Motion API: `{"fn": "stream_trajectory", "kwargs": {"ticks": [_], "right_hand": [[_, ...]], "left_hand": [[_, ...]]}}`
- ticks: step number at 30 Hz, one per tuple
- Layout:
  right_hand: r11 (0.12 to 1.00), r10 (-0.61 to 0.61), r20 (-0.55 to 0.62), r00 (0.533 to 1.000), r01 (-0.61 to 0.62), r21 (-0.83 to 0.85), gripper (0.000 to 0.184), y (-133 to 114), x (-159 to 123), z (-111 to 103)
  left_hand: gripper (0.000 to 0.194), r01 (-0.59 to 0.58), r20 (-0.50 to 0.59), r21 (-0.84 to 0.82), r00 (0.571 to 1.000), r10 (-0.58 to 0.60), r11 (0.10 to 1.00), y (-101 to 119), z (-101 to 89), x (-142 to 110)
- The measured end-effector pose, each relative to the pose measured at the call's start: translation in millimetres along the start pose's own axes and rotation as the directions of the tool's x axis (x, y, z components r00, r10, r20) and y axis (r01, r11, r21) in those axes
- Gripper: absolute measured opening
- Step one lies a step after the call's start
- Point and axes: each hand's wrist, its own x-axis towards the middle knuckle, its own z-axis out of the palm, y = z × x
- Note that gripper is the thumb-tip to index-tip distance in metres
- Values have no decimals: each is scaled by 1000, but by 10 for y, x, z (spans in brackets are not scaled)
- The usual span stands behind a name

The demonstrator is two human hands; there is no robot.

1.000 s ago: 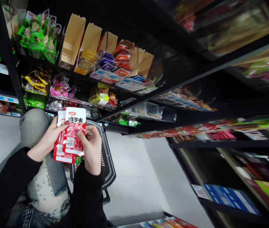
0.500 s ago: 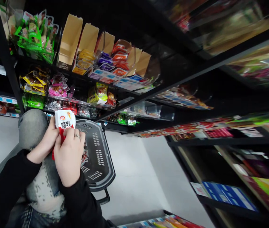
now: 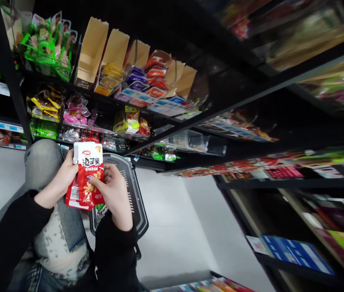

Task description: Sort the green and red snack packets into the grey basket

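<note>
Two or more red and white snack packets overlap between my hands, above a black shopping basket (image 3: 139, 202). My right hand (image 3: 115, 190) pinches the front snack packet (image 3: 91, 178), thumb across its printed face and fingers behind its right edge. Underneath, a second snack packet (image 3: 73, 194) shows a barcode and sticks out to the left. My left hand (image 3: 64, 176) is closed on that rear packet by its left edge; the fingertips are hidden behind it. Inside the basket, part of a green packet (image 3: 100, 207) shows below the held packets.
Dark shelves hold green snack bags (image 3: 48, 44), open cardboard boxes (image 3: 91, 50) with small packets, and clear plastic bins (image 3: 197, 142). My bent knee (image 3: 42, 162) is left of the basket. Pale floor (image 3: 165, 202) lies to the right, with another shelf unit (image 3: 284, 227) beyond.
My right hand has moved right and the front packet is now fanned out from the one behind, showing its whole printed face. My left hand has stayed nearly in place.
</note>
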Motion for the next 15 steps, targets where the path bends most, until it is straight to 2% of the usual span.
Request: {"fn": "stream_trajectory", "kwargs": {"ticks": [7,10,12,15], "right_hand": [[999,3,-34,999,-2,45,28,-37,-26,16],[984,13,-36,999,-6,176,23,34,-53,-102],[950,34,-56,998,-15,312,22,207,-75,-262],[901,124,-137,983,-54,431,23,724,-98,-563]], "left_hand": [[47,-6,2,8,1000,6,1000,-19,-22,20],[42,-21,1,5,1000,21,1000,-7,-23,15],[39,-17,1,-16,1000,17,1000,20,-20,7],[37,29,-10,-72,1000,-29,997,71,-23,0]]}}
